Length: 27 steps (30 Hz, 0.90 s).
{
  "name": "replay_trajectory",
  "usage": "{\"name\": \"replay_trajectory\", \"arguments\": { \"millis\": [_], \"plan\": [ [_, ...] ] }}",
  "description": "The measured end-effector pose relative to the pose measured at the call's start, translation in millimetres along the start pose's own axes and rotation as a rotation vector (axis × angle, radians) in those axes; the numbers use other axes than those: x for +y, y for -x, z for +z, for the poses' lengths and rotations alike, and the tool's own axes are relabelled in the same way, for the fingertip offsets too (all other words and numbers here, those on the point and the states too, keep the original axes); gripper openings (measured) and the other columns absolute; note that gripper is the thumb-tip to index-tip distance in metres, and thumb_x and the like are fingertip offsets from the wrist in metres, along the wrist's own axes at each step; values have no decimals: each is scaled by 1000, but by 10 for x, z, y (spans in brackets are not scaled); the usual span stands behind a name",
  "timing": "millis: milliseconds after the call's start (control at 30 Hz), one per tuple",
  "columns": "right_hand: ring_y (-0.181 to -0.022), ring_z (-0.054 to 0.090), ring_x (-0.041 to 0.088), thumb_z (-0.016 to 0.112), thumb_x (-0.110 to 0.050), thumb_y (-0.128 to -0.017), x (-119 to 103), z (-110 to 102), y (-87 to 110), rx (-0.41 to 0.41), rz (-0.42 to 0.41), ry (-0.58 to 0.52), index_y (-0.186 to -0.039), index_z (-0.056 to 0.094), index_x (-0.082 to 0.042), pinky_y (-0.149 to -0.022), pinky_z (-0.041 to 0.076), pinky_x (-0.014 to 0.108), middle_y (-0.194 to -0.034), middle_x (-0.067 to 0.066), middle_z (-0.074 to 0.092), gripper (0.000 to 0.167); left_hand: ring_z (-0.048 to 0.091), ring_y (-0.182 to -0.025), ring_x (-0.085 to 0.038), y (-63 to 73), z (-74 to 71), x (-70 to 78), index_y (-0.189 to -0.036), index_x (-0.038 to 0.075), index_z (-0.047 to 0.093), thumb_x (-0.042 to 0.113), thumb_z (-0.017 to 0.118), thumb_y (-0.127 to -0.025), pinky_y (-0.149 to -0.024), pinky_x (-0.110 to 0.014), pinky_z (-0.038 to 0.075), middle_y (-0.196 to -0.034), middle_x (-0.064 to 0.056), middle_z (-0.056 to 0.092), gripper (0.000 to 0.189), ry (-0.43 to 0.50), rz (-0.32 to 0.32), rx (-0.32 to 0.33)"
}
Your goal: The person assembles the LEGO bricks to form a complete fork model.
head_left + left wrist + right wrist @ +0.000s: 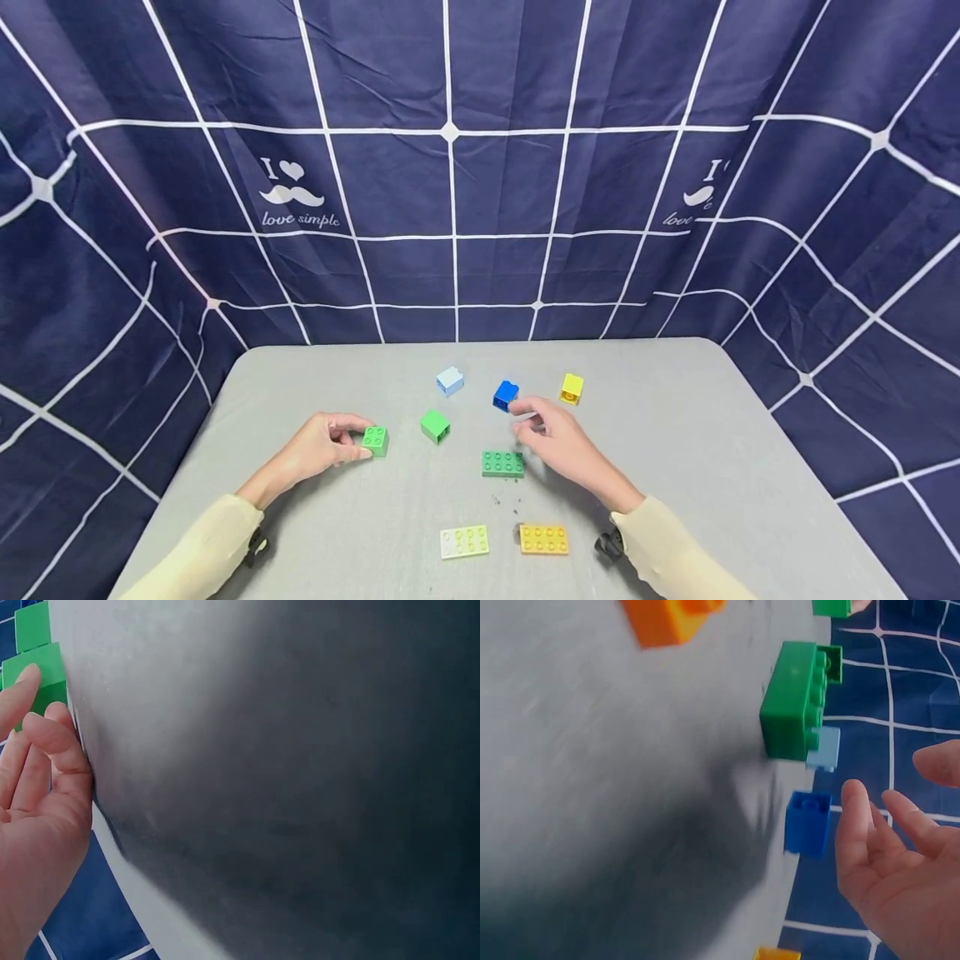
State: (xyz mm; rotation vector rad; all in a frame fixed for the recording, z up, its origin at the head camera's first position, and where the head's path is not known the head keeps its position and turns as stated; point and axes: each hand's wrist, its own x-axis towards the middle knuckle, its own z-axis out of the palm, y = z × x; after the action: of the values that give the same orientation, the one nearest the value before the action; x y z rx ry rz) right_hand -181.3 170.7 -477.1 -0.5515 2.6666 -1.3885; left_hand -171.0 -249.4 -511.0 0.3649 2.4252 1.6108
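At the left of the table, my left hand point(324, 444) pinches a light green building brick point(376, 441), its studs facing up, between thumb and fingers. The left wrist view shows fingertips on the green brick point(34, 667). My right hand point(553, 435) hovers with loosely bent fingers and holds nothing. Its fingertips are close to a dark blue brick point(506, 395) that lies on its side. Below that hand is a dark green eight-stud brick point(502, 464). In the right wrist view the right hand point(900, 862) has its fingers spread beside the blue brick point(808, 823).
Another light green brick point(435, 426) lies on its side between the hands. A light blue brick point(450, 381) and a yellow brick point(572, 388) lie farther back. Nearer are a pale yellow brick point(464, 542) and an orange-yellow brick point(543, 539). A blue curtain point(495, 183) surrounds the grey table point(360, 533).
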Motion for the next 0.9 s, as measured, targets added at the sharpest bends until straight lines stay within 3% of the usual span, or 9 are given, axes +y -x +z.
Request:
{"name": "replay_trajectory", "arguments": {
  "millis": [333, 900],
  "plan": [
    [-100, 69, 16, 77, -20, -100, -157, 282, -165, -69, 50, -80, -134, 68, -2, -86, 56, 34, -128, 12, 71, 40, 53, -62, -9, -19, -22, -27, -124, -7, 76, 4, 91, -86, -53, -21, 41, -76, -5, 65, 42, -2, -34, -2],
    [-97, 67, 17, 83, -29, -96, -448, 611, -364, -67, 110, -56, -127, 72, -1, -85, 57, 41, -122, 11, 75, 44, 52, -63, -8, -14, -14, -26, -124, -8, 76, 3, 90, -86, -53, -21, 42, -76, -3, 63, 42, 40, -34, -7]
  ]
}}
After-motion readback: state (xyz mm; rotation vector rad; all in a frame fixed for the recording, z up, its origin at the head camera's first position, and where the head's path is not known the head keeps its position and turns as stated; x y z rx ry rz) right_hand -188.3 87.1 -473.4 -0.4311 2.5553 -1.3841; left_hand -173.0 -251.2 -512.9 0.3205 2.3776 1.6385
